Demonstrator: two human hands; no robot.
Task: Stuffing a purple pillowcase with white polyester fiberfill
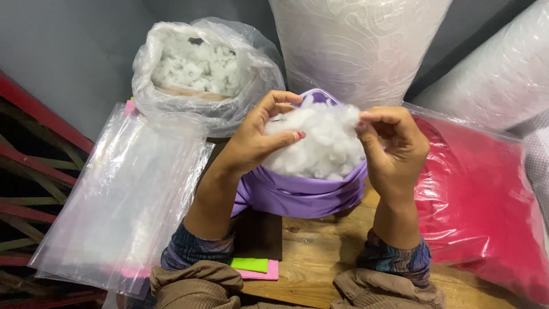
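A fluffy white clump of fibre stuffing (320, 143) is pinched between both hands — left hand (257, 140) cupped closed around its side, right hand (394, 143) gripping its edge — directly above the open purple fabric cover (297, 194) on the wooden bench (320, 257).

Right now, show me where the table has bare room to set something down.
Bare wood shows only near the front edge, between the two forearms, below the purple cover and right of the green and pink sheets. The left side is covered by clear bags, the right by a red bagged pack. Both hands, left and right, hold stuffing.
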